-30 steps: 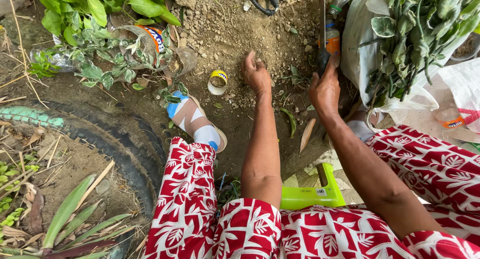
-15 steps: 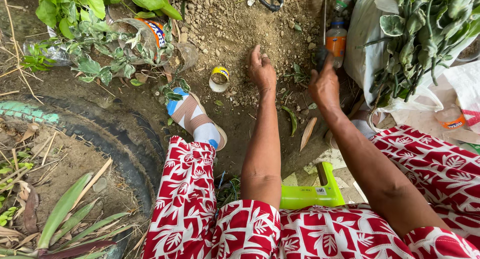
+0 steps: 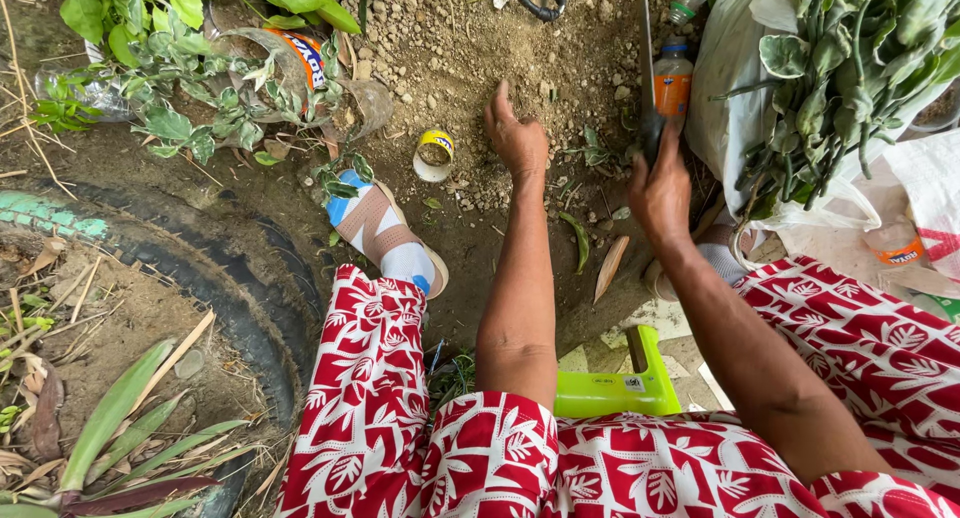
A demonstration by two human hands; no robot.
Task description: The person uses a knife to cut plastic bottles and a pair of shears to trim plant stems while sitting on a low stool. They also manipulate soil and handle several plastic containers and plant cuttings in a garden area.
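One view only, from a camera on the person's head; it looks steeply down past red patterned knees to the soil (image 3: pixel 470 68); near enough that both forearms fill the middle; the left hand (image 3: pixel 517 138) and right hand (image 3: pixel 660 190) lie ahead, toward the top edge.

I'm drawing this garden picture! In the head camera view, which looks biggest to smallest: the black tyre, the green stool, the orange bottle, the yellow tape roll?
1. Black tyre, by far the largest.
2. Green stool, partly hidden by the legs.
3. Orange bottle.
4. Yellow tape roll, smallest.
The stool sits nearer the camera, so it may look bigger than it is.
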